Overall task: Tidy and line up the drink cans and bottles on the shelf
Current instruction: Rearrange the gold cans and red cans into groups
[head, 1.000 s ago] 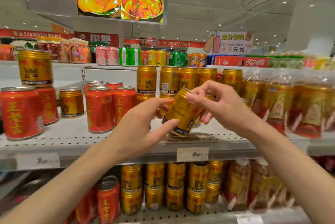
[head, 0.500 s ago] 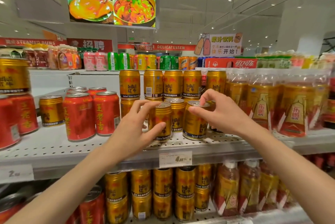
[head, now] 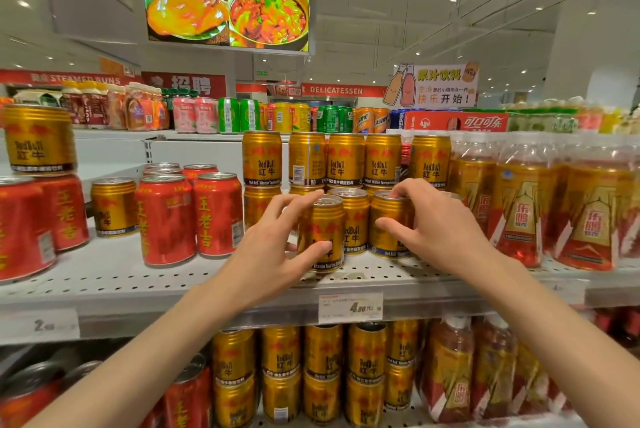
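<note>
Three gold Red Bull cans stand upright at the front of the white perforated shelf (head: 114, 275). My left hand (head: 273, 254) wraps around the leftmost gold can (head: 323, 237), thumb on its front, fingers behind. My right hand (head: 440, 230) grips the right gold can (head: 389, 230), fingertips on its rim and thumb on its side. Between them stands a third gold can (head: 353, 220), untouched. Behind, a row of stacked gold cans (head: 346, 159) is two high.
Red cans (head: 166, 220) stand left of my hands, with one gold can (head: 112, 206) among them. Shrink-wrapped bottle packs (head: 519, 206) fill the right side. A price tag (head: 349, 307) hangs on the shelf edge. More gold cans (head: 322, 368) sit on the shelf below.
A second ago both hands held one gold can tilted above the shelf. It now stands upright, and each hand holds a separate upright can.
</note>
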A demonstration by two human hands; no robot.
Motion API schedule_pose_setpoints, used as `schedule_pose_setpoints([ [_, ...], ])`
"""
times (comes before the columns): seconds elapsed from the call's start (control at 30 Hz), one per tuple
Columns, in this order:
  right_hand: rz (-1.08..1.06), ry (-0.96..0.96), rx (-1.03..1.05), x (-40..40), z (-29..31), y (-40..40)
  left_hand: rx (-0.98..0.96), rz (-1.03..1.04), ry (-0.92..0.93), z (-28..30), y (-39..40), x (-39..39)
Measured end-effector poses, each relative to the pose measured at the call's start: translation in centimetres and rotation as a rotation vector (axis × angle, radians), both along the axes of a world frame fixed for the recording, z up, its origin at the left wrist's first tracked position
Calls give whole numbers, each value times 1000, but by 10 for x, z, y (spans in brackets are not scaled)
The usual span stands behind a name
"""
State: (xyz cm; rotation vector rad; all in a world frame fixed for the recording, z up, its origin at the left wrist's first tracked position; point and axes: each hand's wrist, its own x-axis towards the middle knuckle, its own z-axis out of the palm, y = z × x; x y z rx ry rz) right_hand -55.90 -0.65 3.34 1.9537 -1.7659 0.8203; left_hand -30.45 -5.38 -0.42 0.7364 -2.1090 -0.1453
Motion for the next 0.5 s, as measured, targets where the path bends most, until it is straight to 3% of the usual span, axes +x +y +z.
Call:
schedule_pose_setpoints([
  [0.13, 37, -91, 12, 1, -3, 1, 13, 1, -6, 0, 2, 2],
  [0.5, 290, -641, -109, 37, -24, 33, 110, -13, 161, -6, 13, 41],
])
